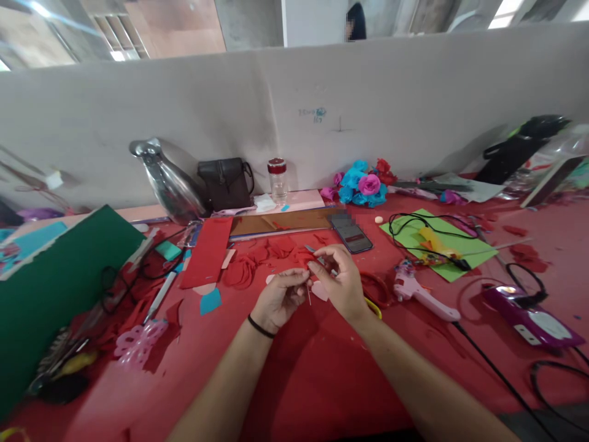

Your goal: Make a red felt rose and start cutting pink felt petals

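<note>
Over the middle of the red table, my left hand pinches the base of a small red paper flower. A thin pale stem points down below the fingers. My right hand is closed on the flower's red paper from the other side, thumb against the forefinger. Part of the flower is hidden by the fingers. Just beyond the hands lie cut red paper petals. Close to my right hand are scissors with a yellow-and-red handle, partly covered by the wrist.
A pink glue gun with a black cord lies at right, near a purple power strip. Behind stand a phone, paper flowers, a glass jar and a steel jug. A green board rises at left.
</note>
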